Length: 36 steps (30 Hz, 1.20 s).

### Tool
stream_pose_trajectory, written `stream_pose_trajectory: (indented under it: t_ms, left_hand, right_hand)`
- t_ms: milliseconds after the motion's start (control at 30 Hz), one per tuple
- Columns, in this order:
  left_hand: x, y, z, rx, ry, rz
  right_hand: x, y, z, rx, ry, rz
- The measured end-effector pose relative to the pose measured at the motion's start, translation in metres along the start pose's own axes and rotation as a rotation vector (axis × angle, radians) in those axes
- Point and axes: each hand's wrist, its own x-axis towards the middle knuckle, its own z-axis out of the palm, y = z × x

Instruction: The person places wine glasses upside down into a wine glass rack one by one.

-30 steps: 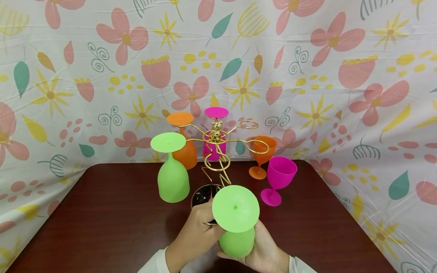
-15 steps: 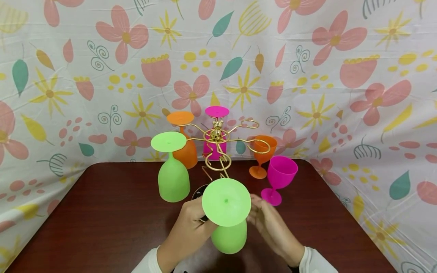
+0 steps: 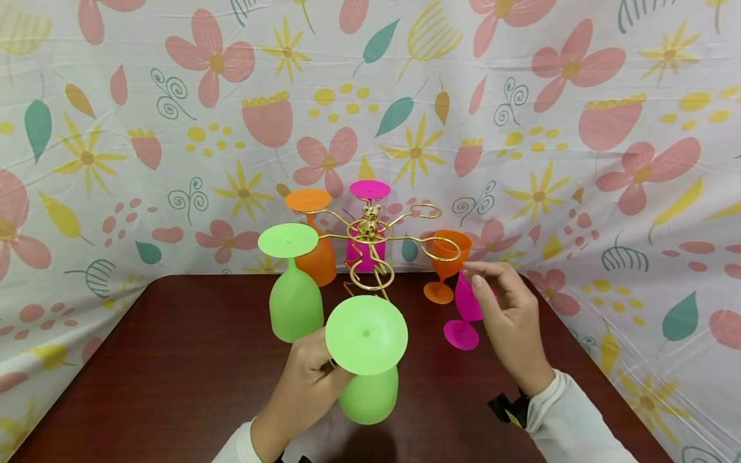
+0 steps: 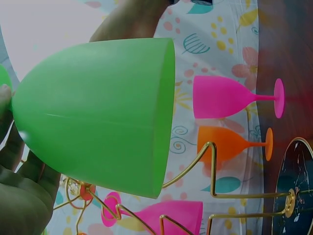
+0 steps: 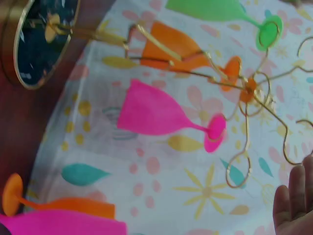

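Observation:
My left hand (image 3: 307,389) grips the stem of a green goblet (image 3: 368,399), which hangs upside down with its foot on top. In the left wrist view this goblet's bowl (image 4: 98,117) fills much of the picture. My right hand (image 3: 512,321) is raised at the right, fingers loosely bent and holding nothing. It partly hides an upright magenta goblet (image 3: 461,334); whether it touches it I cannot tell. Behind the held goblet stands a gold wire rack (image 3: 370,270) topped by a small bear figure. Green (image 3: 295,305), orange (image 3: 321,257) and magenta (image 3: 370,190) goblets hang inverted from it.
An upright orange goblet (image 3: 439,293) stands behind the upright magenta one, close to the rack's right-hand loop (image 3: 442,258). The rack's round dark base (image 4: 293,191) rests on the brown table (image 3: 191,360). A floral cloth (image 3: 370,83) hangs behind.
My right hand has let go of the green goblet and moved right and up, in front of the upright magenta goblet. My left hand has shifted the green goblet slightly left and up.

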Motion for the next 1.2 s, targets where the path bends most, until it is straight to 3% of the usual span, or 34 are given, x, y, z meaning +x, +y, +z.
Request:
stream_pose_trajectory:
  t_ms: [133,300,467,900,1200]
  left_hand:
    - [0.0,-0.001,-0.003,-0.002,0.003,0.002]
    - [0.001,-0.003,-0.008,0.023,0.031,0.035]
    - [0.003,-0.004,-0.016,0.042,0.054,0.035]
    - [0.008,-0.011,-0.035,0.151,0.115,-0.056]
    - [0.022,-0.01,-0.037,0.238,0.153,-0.182]
  right_hand:
    - [0.014,-0.008,-0.001,-0.081,0.002,-0.066]
    - [0.025,-0.012,0.0,-0.202,-0.063,-0.139]
    - [0.029,-0.012,0.002,-0.233,-0.094,-0.179]
    - [0.032,-0.011,0.004,-0.214,-0.157,-0.157]
    - [0.032,-0.009,0.002,-0.226,-0.168,-0.136]
